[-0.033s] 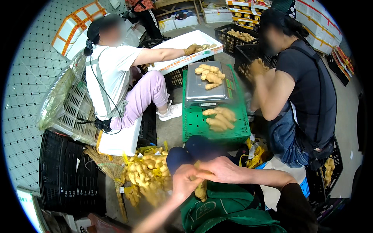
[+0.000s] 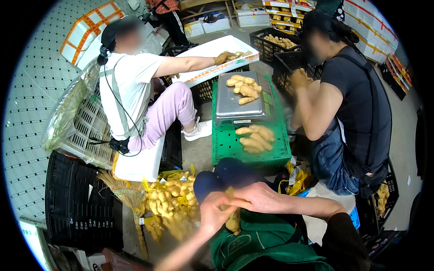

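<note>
Above my lap, both my hands are closed around one piece of ginger root (image 2: 233,222). My left hand (image 2: 214,210) grips it from the left with fingers curled, and my right hand (image 2: 258,197) pinches it near the top. The lower end of the root hangs below my fingers, over my green apron (image 2: 260,241); fingers hide part of the rest. Beyond my knees, several ginger pieces (image 2: 257,137) lie on an upturned green crate (image 2: 221,144). Farther back on that crate stands a metal weighing scale (image 2: 226,106) with more ginger (image 2: 244,86) on its pan.
Left of my legs is a heap of ginger (image 2: 172,198) with yellow netting, beside a straw broom (image 2: 129,194) and stacked black crates (image 2: 77,203). One person (image 2: 131,90) reaches into a white foam box (image 2: 203,77). Another person (image 2: 357,90) sits at the right by black crates (image 2: 285,61).
</note>
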`<move>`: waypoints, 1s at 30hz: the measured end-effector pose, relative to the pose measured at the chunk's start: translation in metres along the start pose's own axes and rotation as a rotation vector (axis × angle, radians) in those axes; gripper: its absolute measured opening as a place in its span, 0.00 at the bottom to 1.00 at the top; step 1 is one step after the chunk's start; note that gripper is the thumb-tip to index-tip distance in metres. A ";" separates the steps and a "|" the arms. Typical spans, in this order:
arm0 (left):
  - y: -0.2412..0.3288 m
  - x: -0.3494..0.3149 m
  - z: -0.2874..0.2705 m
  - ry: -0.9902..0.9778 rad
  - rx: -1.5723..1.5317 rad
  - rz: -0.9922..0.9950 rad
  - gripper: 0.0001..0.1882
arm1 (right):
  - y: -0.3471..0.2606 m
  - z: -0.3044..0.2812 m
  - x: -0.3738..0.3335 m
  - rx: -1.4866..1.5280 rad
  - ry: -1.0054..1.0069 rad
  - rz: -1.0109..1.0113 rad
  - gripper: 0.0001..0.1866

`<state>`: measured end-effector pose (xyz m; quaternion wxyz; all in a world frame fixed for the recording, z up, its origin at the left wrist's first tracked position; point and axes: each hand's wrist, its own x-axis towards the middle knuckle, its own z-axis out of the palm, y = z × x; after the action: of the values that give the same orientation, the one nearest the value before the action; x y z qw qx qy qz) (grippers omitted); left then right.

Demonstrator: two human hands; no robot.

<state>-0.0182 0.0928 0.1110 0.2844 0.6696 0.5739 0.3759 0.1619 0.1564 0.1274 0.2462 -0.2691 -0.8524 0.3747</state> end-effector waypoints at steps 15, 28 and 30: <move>-0.001 -0.007 0.008 -0.007 -0.035 0.235 0.05 | 0.006 -0.006 -0.016 1.081 -0.270 0.545 0.19; -0.009 -0.015 -0.002 -0.374 -0.495 -0.205 0.09 | 0.024 0.014 -0.033 -0.332 0.007 -0.420 0.15; 0.000 -0.018 -0.003 -0.349 -0.289 -0.109 0.07 | 0.021 0.008 -0.033 -0.454 -0.030 -0.407 0.08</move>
<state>-0.0214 0.0745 0.1096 0.4922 0.6448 0.4914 0.3170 0.1873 0.1435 0.0994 0.2372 -0.1352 -0.9543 0.1214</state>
